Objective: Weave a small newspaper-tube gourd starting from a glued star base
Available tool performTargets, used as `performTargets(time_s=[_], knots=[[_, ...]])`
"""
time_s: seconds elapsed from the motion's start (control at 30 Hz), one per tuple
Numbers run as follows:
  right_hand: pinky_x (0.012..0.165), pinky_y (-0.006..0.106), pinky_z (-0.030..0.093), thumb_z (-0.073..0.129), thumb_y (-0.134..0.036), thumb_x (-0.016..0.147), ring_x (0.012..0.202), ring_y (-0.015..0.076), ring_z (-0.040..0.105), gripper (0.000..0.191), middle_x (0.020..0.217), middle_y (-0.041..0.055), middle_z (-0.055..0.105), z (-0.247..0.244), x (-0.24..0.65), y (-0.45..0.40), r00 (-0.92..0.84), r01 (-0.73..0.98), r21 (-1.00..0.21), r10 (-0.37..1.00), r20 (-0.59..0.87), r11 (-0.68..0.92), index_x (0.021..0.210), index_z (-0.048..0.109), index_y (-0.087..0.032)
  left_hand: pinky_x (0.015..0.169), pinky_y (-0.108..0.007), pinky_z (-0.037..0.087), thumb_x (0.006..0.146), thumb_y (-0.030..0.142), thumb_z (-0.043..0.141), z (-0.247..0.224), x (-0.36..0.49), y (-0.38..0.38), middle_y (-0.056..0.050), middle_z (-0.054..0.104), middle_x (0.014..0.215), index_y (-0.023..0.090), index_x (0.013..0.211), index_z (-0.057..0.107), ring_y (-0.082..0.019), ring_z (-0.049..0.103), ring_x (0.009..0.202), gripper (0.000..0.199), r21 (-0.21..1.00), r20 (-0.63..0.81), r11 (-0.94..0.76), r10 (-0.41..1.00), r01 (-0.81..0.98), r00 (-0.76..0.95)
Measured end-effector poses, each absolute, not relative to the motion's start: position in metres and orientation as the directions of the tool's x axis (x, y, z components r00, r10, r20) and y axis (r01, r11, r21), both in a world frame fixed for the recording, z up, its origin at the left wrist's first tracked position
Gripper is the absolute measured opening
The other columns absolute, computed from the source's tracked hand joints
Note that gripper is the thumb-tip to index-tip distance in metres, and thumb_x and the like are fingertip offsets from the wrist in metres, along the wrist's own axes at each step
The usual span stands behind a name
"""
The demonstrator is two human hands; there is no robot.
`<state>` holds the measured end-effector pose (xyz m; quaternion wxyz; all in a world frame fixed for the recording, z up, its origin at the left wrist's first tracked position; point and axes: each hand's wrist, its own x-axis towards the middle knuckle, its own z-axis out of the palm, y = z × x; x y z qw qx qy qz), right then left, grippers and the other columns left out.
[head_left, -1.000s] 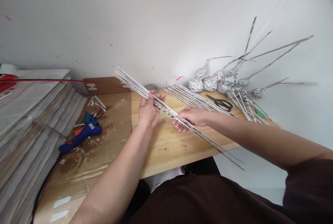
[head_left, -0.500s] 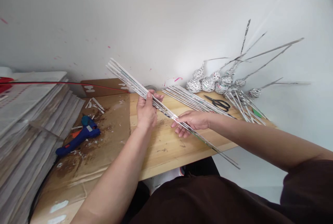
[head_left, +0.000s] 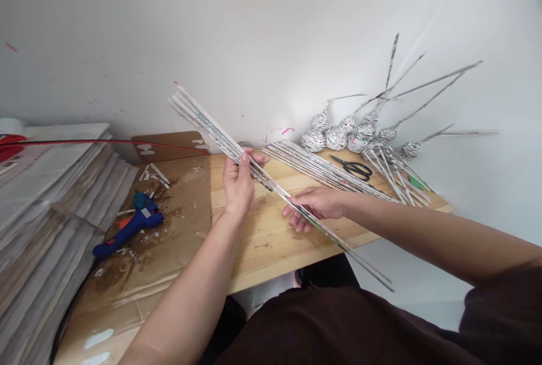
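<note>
My left hand [head_left: 240, 179] is closed round a bundle of thin rolled paper sticks [head_left: 212, 130], its thumb on top. The bundle slants from upper left to lower right above the wooden table [head_left: 262, 252]. Thumb and fingers of my right hand [head_left: 315, 204] pinch a few sticks that reach further to the lower right, past the table's front edge. More paper sticks [head_left: 313, 166] lie side by side on the table behind my right hand.
Black scissors [head_left: 355, 169] and woven paper gourd shapes [head_left: 314, 140] with long stick ends stand at the back right. At left, a blue glue gun [head_left: 127, 232] and paper scraps lie on cardboard [head_left: 182, 229], beside a tall newspaper stack [head_left: 63, 229].
My right hand has shifted slightly right and down, and the sticks in it extend a little further to the lower right. My left hand keeps its hold. The view has moved slightly.
</note>
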<state>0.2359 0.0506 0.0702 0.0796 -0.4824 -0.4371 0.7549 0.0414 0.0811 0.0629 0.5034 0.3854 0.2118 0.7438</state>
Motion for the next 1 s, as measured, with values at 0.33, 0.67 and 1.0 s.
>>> performTargets(time_s=[0.33, 0.67, 1.0], knots=[[0.062, 0.028, 0.059, 0.040, -0.031, 0.102, 0.066, 0.0182, 0.073, 0.034, 0.078, 0.0090, 0.072, 0.066, 0.235, 0.052, -0.521, 0.257, -0.716, 0.531, -0.668, -0.649, 0.108, 0.065, -0.008, 0.082, -0.031, 0.052, 0.096, 0.039, 0.051, 0.053, 0.045, 0.073, -0.003, 0.069, 0.089, 0.020, 0.105, 0.059, -0.015, 0.067, 0.083, 0.023, 0.768, 0.621, -0.615, 0.783, -0.177, -0.027], [0.057, 0.025, 0.058, 0.029, -0.037, 0.105, 0.069, 0.0184, 0.074, 0.045, 0.078, 0.0074, 0.072, 0.084, 0.232, 0.052, -0.620, 0.139, -0.659, 0.454, -0.639, -0.739, 0.104, 0.065, -0.010, 0.075, -0.025, 0.047, 0.098, 0.039, 0.046, 0.053, 0.045, 0.060, -0.004, 0.068, 0.090, 0.020, 0.097, 0.064, -0.014, 0.061, 0.080, 0.026, 0.757, 0.625, -0.652, 0.738, 0.033, 0.254], [0.056, 0.030, 0.059, 0.017, -0.037, 0.104, 0.071, 0.0227, 0.075, 0.058, 0.081, 0.0136, 0.076, 0.083, 0.220, 0.065, -0.667, -0.011, -0.678, 0.511, -0.543, -0.735, 0.100, 0.067, -0.007, 0.081, -0.030, 0.051, 0.086, 0.054, 0.060, 0.053, 0.051, 0.062, -0.007, 0.070, 0.093, 0.019, 0.098, 0.067, -0.019, 0.064, 0.085, 0.038, 0.896, 0.412, -0.347, 0.881, -0.277, 0.231]])
